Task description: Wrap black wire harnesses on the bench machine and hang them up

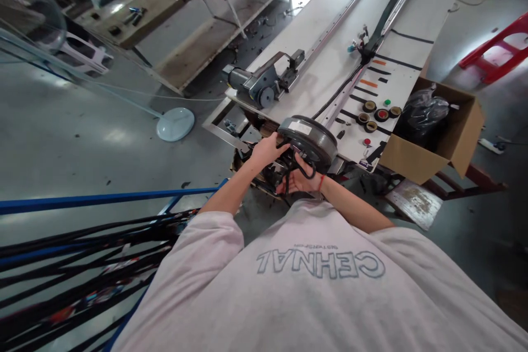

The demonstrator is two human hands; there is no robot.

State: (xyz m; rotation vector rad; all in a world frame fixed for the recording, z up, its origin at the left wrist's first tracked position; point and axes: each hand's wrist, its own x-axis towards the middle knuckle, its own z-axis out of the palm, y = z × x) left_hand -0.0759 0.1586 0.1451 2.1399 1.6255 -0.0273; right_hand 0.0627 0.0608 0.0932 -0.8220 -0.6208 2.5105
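A round black drum-like machine with a white label sits at the near end of the long white table. Against its near left side is my left hand, its fingers curled in and the thumb pointing toward the machine. What those fingers hold is hidden. My right hand, palm turned up, is closed around a looped black cable just below the machine. Dark parts lie between the two hands, too small to make out. A long black sleeved cable bundle runs along the table from behind the machine.
Tape rolls and short tape strips lie on the table's right side. A motorised unit stands to the left. An open cardboard box is at the right. A blue rack with black cable bundles stands at my left.
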